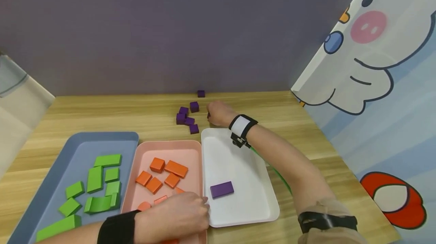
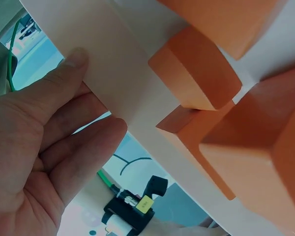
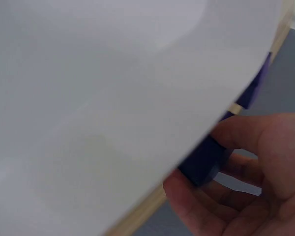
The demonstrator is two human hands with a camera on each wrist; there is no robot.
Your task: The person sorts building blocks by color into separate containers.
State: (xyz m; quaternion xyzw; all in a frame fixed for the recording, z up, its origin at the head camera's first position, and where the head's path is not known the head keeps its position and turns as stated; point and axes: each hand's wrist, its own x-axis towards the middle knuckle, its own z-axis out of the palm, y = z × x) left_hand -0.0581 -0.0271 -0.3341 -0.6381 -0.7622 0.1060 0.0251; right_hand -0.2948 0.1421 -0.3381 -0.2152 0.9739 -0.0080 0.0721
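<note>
My right hand [image 1: 221,112] is on the wooden table just beyond the white tray [image 1: 248,202]. In the right wrist view, its thumb and fingers pinch a dark purple block [image 3: 204,162], partly hidden behind the tray's rim. Several small purple blocks [image 1: 194,107] lie loose to its left. Inside the white tray lies one oblong purple block [image 1: 222,190]. My left hand [image 1: 180,213] is at the right edge of the pink tray [image 1: 184,146], its thumb over the rim and fingers behind it. Orange blocks [image 1: 176,168] lie in that tray.
A blue-grey tray [image 1: 78,147] with several green blocks [image 1: 95,179] stands left of the pink one. Behind the table [image 1: 286,111] rises a grey wall [image 1: 177,39]. A panel with cartoon figures [image 1: 402,96] borders the right side. A green cable [image 1: 281,177] runs along my right forearm.
</note>
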